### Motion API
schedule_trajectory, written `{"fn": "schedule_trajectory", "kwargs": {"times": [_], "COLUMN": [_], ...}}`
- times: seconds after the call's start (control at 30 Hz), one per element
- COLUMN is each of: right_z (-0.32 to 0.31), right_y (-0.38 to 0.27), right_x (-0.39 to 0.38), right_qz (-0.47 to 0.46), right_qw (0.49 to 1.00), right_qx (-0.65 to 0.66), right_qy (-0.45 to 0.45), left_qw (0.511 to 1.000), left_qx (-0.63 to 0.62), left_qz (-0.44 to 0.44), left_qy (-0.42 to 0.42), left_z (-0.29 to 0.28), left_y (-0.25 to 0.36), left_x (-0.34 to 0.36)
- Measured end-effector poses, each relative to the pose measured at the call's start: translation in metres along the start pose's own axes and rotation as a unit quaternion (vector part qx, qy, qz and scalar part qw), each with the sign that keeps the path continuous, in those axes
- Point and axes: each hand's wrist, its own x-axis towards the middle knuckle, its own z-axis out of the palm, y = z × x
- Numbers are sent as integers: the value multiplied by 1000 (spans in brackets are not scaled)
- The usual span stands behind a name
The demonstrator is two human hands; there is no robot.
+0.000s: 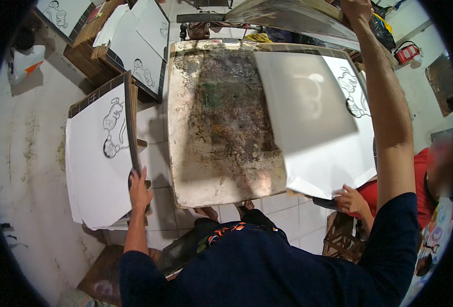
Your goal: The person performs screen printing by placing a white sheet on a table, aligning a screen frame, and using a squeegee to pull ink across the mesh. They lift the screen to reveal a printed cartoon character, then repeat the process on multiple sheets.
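Note:
My left hand (140,190) grips the dark right edge of a board on the left, topped with white sheets (85,169) bearing a black cartoon line drawing. My right hand (358,11) is raised high, closed on the wooden frame of a tilted screen (282,20) above the back of the worktable. The paint-stained worktable (221,169) stands in front of me. On its right half lies a large white sheet (318,148), partly shaded, overlapping another printed sheet (351,87); my right forearm hides part of that side.
A co-worker in red (421,174) is at the right, their hand (349,199) at the sheet's front corner. Stacked boards (88,51) with printed sheets stand back left. A white bag (27,61) is far left, a red extinguisher (408,52) back right. A wooden stool (334,235) stands below right.

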Motion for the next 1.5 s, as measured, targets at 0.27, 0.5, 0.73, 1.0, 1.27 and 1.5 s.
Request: {"fn": "schedule_trajectory", "kwargs": {"times": [0.27,0.5,0.73,1.0,1.27,1.5], "right_z": [7,14,12,24,19,26], "right_y": [1,-15,-18,-12,-11,-8], "right_x": [-5,6,19,24,25,44], "right_qz": [55,27,44,28,35,13], "right_qw": [996,1000,996,998,997,998], "right_qx": [-19,-9,50,14,37,47], "right_qy": [-64,-2,-65,-52,-51,-38], "left_qw": [999,971,988,915,940,941], "left_qx": [-36,4,13,-285,-276,-218], "left_qz": [3,206,96,-266,-158,-226], "left_qy": [0,119,122,108,120,126], "left_z": [-28,28,91,47,24,18], "left_y": [235,490,308,138,132,140], "left_x": [99,-43,-97,-128,-32,-21]}}
